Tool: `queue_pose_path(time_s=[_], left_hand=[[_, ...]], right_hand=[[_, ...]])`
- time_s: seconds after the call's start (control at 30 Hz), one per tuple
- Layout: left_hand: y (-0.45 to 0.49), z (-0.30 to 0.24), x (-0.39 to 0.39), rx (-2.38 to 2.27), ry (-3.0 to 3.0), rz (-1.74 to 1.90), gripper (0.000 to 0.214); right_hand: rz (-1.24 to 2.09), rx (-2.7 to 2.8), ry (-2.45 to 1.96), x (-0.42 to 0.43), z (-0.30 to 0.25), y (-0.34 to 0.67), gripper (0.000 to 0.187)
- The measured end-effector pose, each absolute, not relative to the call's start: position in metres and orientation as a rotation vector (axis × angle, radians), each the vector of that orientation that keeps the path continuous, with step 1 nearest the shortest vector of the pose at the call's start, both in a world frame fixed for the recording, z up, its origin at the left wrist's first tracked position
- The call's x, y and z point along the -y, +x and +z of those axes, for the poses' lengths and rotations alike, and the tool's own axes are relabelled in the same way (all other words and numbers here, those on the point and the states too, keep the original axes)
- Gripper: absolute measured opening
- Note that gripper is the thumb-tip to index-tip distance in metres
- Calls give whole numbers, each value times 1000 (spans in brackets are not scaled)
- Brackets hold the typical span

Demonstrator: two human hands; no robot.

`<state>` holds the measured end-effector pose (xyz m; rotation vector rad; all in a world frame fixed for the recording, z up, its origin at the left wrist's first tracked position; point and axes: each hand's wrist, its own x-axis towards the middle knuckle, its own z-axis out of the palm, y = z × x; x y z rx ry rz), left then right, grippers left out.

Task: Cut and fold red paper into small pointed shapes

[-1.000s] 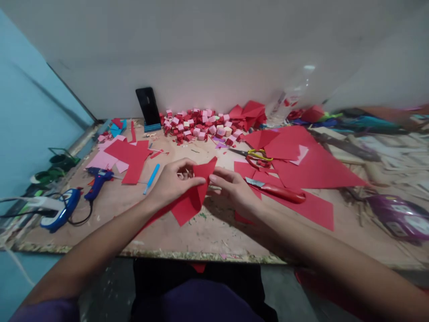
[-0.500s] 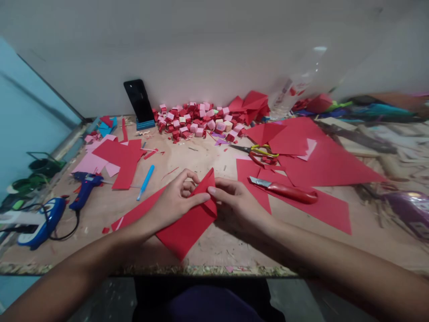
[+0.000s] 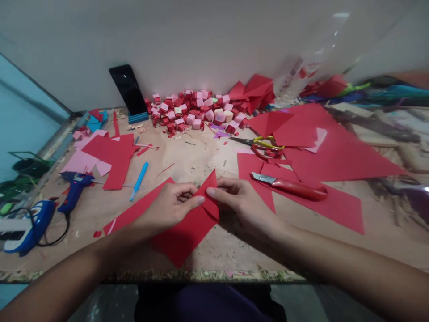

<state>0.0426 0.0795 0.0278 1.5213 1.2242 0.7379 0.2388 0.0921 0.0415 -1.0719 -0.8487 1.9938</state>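
Observation:
Both of my hands pinch one folded piece of red paper (image 3: 187, 232) near the front edge of the wooden worktop (image 3: 201, 161). My left hand (image 3: 167, 208) grips it from the left, thumb tip pressed on the fold. My right hand (image 3: 239, 201) holds the paper's upper corner from the right, fingers curled. The paper's lower point hangs toward the table edge. A long red strip (image 3: 134, 213) lies under my left wrist.
A red-handled utility knife (image 3: 295, 188) and yellow-handled scissors (image 3: 261, 145) lie on red sheets (image 3: 335, 156) to the right. A pile of small red and pink paper cubes (image 3: 194, 114) sits at the back by a black phone (image 3: 125, 89). A blue glue gun (image 3: 75, 188) and blue pen (image 3: 139, 179) lie left.
The paper and both hands have come down closer to the tabletop and the front edge. The view has tilted down a little. The grip on the fold is unchanged.

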Motion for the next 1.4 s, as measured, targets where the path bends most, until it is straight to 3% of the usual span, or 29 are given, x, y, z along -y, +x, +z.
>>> queue_pose_path(time_s=[0.17,1.4], left_hand=[[41,26,-78,-1227,1562,722,32],[42,23,-75,-1242,1881,569,38]], right_hand=[[1961,858,-1090,-91,39,239,37],[1966,754,-1057,-99,33,242,28]])
